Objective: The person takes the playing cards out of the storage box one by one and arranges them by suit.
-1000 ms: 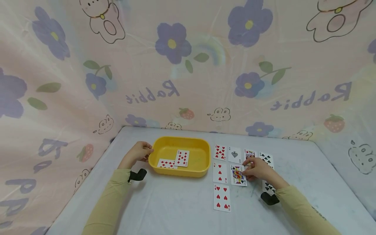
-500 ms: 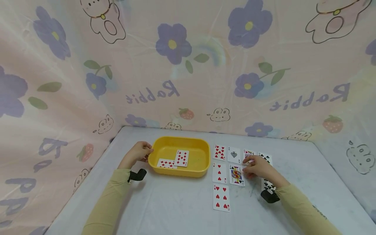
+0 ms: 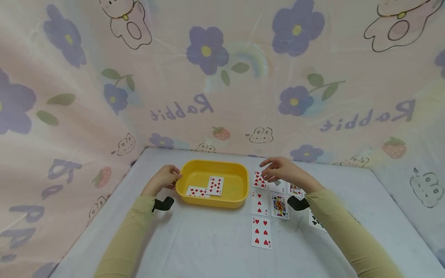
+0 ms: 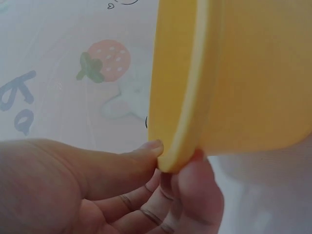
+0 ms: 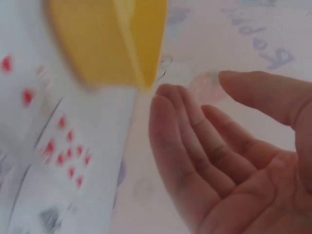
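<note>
My left hand (image 3: 163, 179) pinches the left rim of a yellow tray (image 3: 240, 181); the left wrist view shows the thumb on one side of the rim (image 4: 187, 107) and the fingers on the other. Inside the tray lie two diamond playing cards, the nine of diamonds (image 3: 214, 186) partly over another card (image 3: 196, 192). My right hand (image 3: 281, 170) hovers over the back row of cards, holding nothing, fingers loosely spread. Below it lie a heart card (image 3: 259, 180) and the ace of spades (image 3: 277, 185), partly covered by the hand. The right wrist view shows a bare palm.
Right of the tray, a three of hearts (image 3: 259, 202), a jack (image 3: 279, 206) and a six of hearts (image 3: 261, 232) lie face up. A face card (image 3: 295, 190) and a club card (image 3: 315, 222) are partly hidden by the right arm. A printed curtain (image 3: 236, 88) hangs behind the table.
My right hand has left the jack's right edge, rising and moving left and back over the rear row. The jack lies flat beside the three of hearts. My left hand still grips the tray.
</note>
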Demonstrator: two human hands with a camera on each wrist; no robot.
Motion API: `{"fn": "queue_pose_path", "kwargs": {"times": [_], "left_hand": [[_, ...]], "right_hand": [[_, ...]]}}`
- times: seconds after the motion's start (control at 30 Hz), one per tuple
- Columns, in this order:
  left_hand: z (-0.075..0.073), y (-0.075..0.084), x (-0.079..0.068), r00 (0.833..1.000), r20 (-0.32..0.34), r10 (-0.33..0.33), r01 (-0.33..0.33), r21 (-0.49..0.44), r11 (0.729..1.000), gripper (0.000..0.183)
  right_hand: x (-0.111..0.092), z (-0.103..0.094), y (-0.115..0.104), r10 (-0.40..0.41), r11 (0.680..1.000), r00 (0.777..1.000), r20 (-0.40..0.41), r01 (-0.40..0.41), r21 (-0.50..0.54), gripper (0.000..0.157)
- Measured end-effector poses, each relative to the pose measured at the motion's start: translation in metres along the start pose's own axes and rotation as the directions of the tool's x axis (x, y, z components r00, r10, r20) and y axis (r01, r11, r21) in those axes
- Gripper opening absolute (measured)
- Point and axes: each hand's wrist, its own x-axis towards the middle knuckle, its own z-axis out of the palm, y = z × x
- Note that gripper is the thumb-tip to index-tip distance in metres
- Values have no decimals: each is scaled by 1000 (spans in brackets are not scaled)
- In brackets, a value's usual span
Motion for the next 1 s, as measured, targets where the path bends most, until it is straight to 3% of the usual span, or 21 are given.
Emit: {"fn": "queue_pose_path", "kwargs": {"times": [0.23, 0.47, 0.67, 1.0], "left_hand": [[-2, 3, 2, 1000, -6, -13, 13, -3, 1000, 21], [-3, 5, 3, 1000, -6, -5, 5, -13, 1000, 21], [-1, 1, 4, 1000, -1, 2, -2, -17, 1000, 21], [0, -4, 7, 1000, -13, -1, 1, -5, 1000, 21]], "right_hand": [[41, 21, -30, -5, 1000, 998, 59, 7, -24, 35], [76, 43, -42, 90, 996, 984, 152, -86, -34, 42], [90, 65, -42, 236, 972, 958, 160, -236, -20, 43], [103, 88, -37, 349, 937, 932, 95, -348, -23, 47]]}}
